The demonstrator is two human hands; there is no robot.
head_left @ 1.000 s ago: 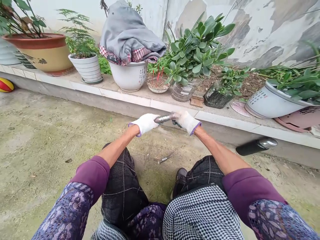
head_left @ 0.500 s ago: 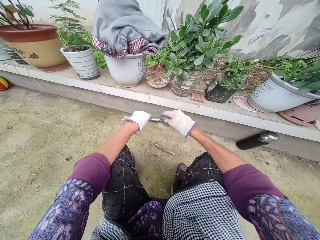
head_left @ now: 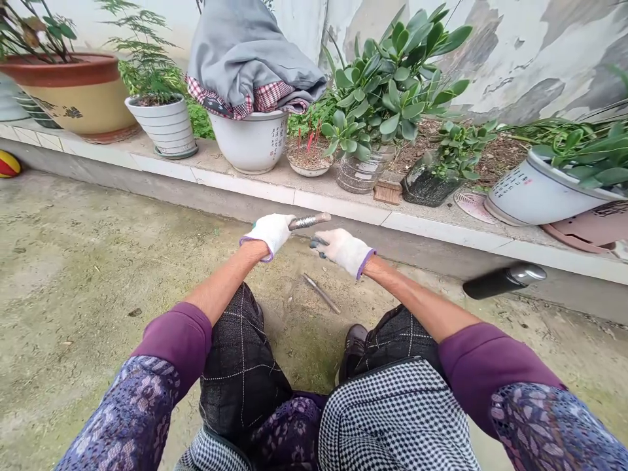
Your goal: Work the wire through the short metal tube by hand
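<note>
My left hand [head_left: 273,233], in a white work glove with a purple cuff, is closed around one end of a short metal rod [head_left: 310,221]. The rod's silvery shaft and brownish tip stick out to the right, tilted slightly upward. Just below that tip is my right hand [head_left: 342,250], gloved the same way with grey fingertips. It is apart from the rod, its fingers loosely bent and apart, with nothing visible in them. A second thin rod [head_left: 321,293] lies on the concrete ground between my feet, below both hands.
A low tiled ledge [head_left: 338,208] crosses in front, bearing potted plants, a white pot [head_left: 245,140] topped with grey cloth, and a small brush [head_left: 387,191]. A black flask [head_left: 504,280] lies at its foot on the right. Part of a ball [head_left: 8,163] shows far left.
My right hand has come off the rod and moved slightly down. The rod's free end has swung upward in my left hand. The rod on the ground lies at a steeper angle.
</note>
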